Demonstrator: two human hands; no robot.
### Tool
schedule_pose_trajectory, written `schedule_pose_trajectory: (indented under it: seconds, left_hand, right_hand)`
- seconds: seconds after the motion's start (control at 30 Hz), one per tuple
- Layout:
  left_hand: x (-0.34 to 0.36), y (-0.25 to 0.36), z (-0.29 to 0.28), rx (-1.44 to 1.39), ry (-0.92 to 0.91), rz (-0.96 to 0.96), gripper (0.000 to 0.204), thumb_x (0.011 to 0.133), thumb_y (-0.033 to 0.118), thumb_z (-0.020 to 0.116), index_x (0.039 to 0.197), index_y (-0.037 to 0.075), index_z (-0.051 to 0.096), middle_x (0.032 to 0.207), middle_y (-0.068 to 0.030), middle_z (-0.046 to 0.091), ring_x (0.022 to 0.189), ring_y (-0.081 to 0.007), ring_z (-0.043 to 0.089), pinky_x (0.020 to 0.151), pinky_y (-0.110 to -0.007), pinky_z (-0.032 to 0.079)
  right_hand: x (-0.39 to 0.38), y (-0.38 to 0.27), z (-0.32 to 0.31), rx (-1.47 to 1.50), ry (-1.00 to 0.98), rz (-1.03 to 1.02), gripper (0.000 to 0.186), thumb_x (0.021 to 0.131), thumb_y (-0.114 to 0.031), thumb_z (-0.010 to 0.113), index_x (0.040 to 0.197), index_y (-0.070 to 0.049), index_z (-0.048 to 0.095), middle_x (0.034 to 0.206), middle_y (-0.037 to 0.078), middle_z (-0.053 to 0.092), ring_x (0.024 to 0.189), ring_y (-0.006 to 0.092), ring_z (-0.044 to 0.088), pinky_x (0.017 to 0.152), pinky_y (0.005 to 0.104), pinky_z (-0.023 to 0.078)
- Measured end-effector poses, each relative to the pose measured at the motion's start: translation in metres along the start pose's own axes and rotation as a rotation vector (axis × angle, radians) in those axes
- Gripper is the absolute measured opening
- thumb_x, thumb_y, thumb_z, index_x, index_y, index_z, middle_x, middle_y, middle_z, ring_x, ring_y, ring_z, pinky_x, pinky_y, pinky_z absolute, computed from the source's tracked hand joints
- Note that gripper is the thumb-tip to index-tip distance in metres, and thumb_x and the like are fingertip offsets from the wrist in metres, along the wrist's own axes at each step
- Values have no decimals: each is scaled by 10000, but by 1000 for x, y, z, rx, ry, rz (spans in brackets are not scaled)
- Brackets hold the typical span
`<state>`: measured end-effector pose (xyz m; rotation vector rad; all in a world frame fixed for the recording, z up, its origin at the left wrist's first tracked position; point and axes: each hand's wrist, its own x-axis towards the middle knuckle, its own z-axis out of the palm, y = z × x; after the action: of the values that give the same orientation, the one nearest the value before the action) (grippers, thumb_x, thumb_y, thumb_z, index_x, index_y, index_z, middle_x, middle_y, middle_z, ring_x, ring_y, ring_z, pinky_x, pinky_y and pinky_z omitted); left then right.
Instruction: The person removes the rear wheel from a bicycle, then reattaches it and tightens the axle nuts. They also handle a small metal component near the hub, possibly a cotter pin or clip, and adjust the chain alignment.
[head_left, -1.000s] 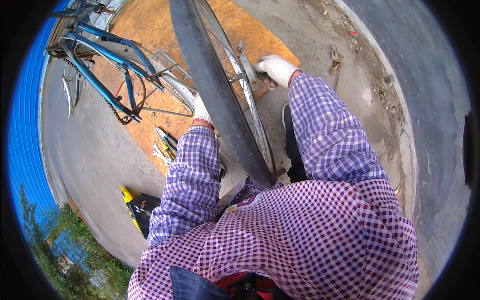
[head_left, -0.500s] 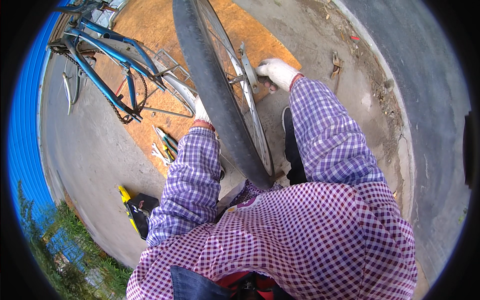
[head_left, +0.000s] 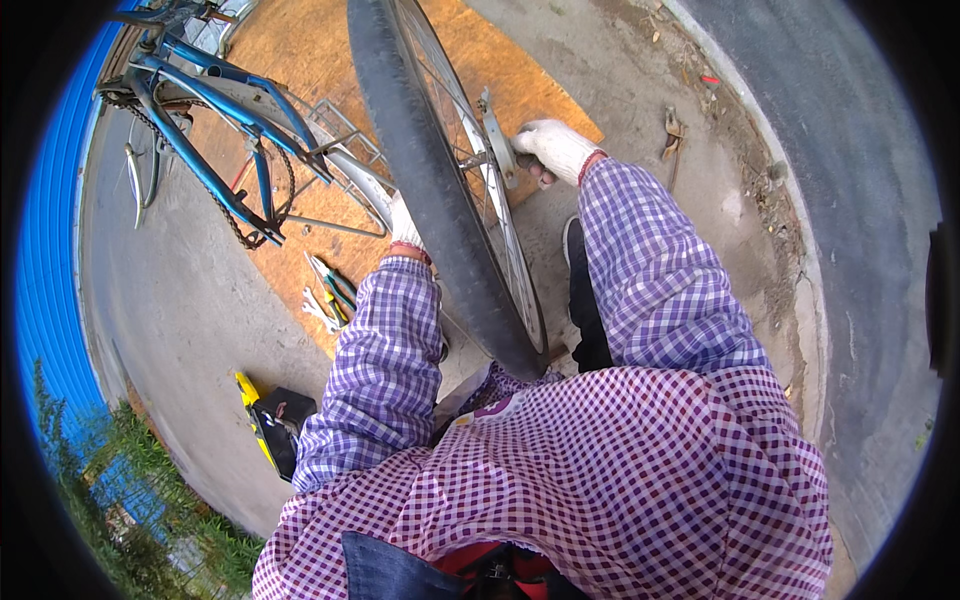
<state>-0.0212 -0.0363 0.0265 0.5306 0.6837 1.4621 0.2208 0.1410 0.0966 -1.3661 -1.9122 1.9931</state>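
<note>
A bicycle wheel (head_left: 410, 170) with a black tyre stands upright at the centre, between my arms. My right hand (head_left: 550, 150), in a white knit glove, is curled beside the metal bracket (head_left: 495, 145) at the hub; what its closed fingers grip is not clear. My left hand (head_left: 405, 220), also gloved, is on the wheel's left side, its fingers hidden by the tyre. A blue bicycle frame (head_left: 165, 110) with its chain and rear rack lies to the upper left. Pliers (head_left: 338, 290) and wrenches (head_left: 318, 310) lie beside my left forearm.
An orange board (head_left: 275, 250) lies under the frame and tools on concrete. A yellow-and-black box (head_left: 275, 420) is at lower left, near plants and a blue corrugated wall (head_left: 45, 250). Curved metal parts (head_left: 140, 185) lie left; debris and a small metal piece (head_left: 672, 130) lie right.
The wheel and my right hand appear shifted slightly right in the picture over the last second, with the view moving a little too. Both hands keep much the same pose.
</note>
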Motion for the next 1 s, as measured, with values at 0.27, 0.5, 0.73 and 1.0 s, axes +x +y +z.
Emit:
schedule_pose_trajectory:
  seconds: [0.27, 0.5, 0.73, 1.0]
  left_hand:
    - [1, 7, 3, -210, -153, -39, 364, 1120, 171, 381, 1305, -24, 626, 1192, -172, 722, 1028, -277, 714, 891, -392, 585]
    - [9, 6, 11, -200, -292, -20, 388, 1126, 248, 374, 1299, 10, 627, 1193, -145, 719, 1041, -268, 703, 900, -397, 578]
    - [7, -11, -7, 464, 449, 25, 475, 1134, 426, 371, 1339, 65, 602, 1204, -125, 711, 1014, -259, 691, 911, -405, 578]
    - [1, 2, -26, 594, 487, 46, 448, 1129, 363, 435, 1358, 15, 600, 1170, -130, 716, 957, -240, 703, 831, -363, 603]
  right_hand:
    - [1, -2, -4, 171, 126, -9, 583, 1036, -518, 522, 1240, 11, 656, 1023, 143, 695, 833, 220, 687, 683, 378, 576]
    - [-9, -21, -3, 159, 31, -36, 812, 1010, -645, 524, 1508, -3, 519, 1456, 238, 586, 1356, 378, 553, 1037, 480, 532]
    - [-4, -28, -2, 254, -21, -171, 721, 934, -381, 737, 1503, 8, 524, 1356, 173, 667, 1188, 276, 657, 1030, 465, 521]
    - [4, -40, 18, -42, 154, -410, 759, 870, -325, 791, 1484, 32, 525, 1457, 219, 609, 1344, 321, 589, 1147, 396, 449]
